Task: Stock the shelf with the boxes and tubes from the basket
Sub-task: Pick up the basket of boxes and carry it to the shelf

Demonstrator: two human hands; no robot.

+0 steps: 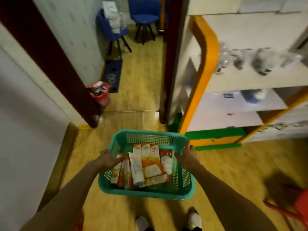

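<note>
I hold the green basket (146,189) out in front of me above the wooden floor (141,84), one hand on each long side. My left hand (109,158) grips the left rim with the thumb outside and the fingers reaching over into the basket, their tips lying on an orange-and-white box (116,170). My right hand (187,155) grips the right rim, fingers curled over its edge. Inside lie more boxes (150,161) of the same orange and white, packed side by side, with a white tube (136,170) slanting across them and a second white tube (167,165) against the right wall. The shelf (250,80), white boards in an orange frame with a green base, stands ahead to my right, well apart from the basket; blurred packets sit on its upper board. Farther off, through the doorway, are two blue chairs (145,15), and a red bin (100,94) stands by the door frame. My white shoes (141,223) show below
</note>
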